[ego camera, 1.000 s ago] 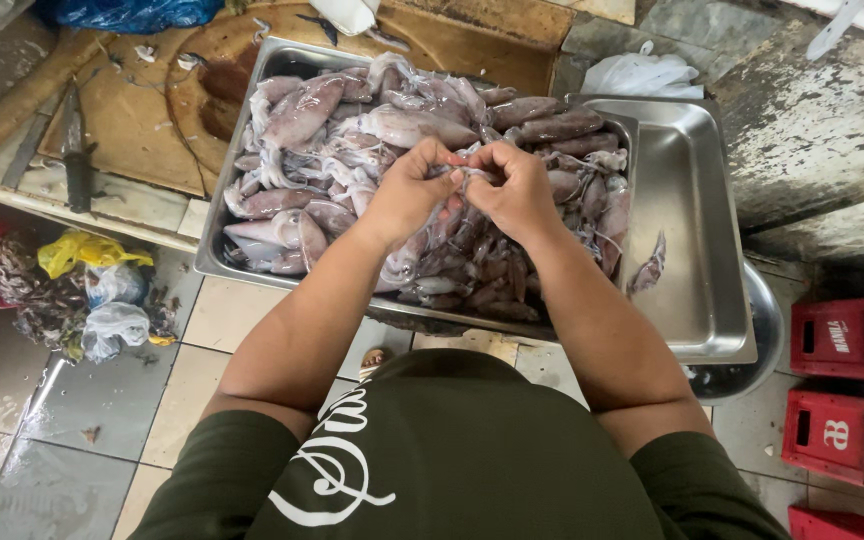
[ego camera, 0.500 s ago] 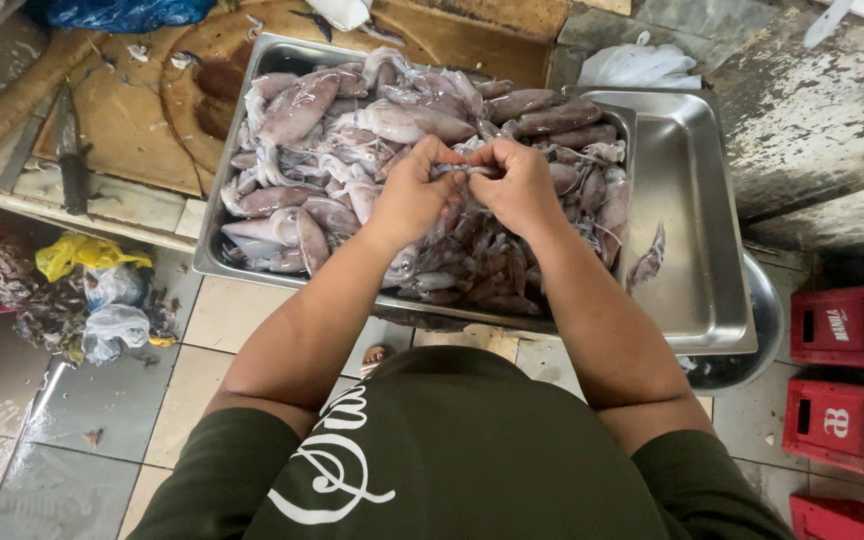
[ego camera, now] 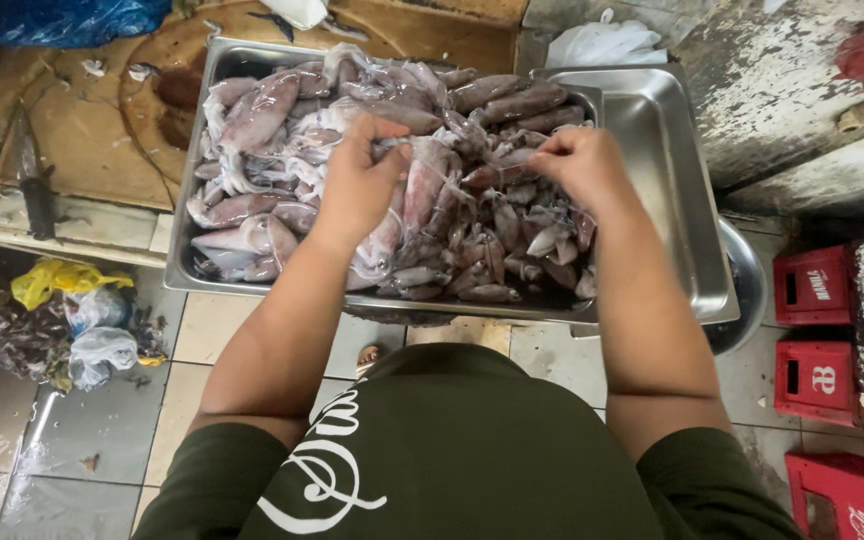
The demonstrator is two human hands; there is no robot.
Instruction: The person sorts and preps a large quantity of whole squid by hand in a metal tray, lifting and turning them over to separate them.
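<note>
- Where the steel tray overhangs the front edge of the wooden bench, raw squid fills it from its left wall past the middle; right end bare metal.
- Left hand: fingers curled down, gripping one pale squid in the heap near the tray's centre.
- Right hand: fingertips pinched on a small squid piece toward the tray's back right.
- Knife: lies on the bench by its left edge.
- Floor: grey tiles, wet; crumpled plastic bags under the bench edge.
- Red crates: stacked at the right wall.
- White bag: behind the tray's back edge.
</note>
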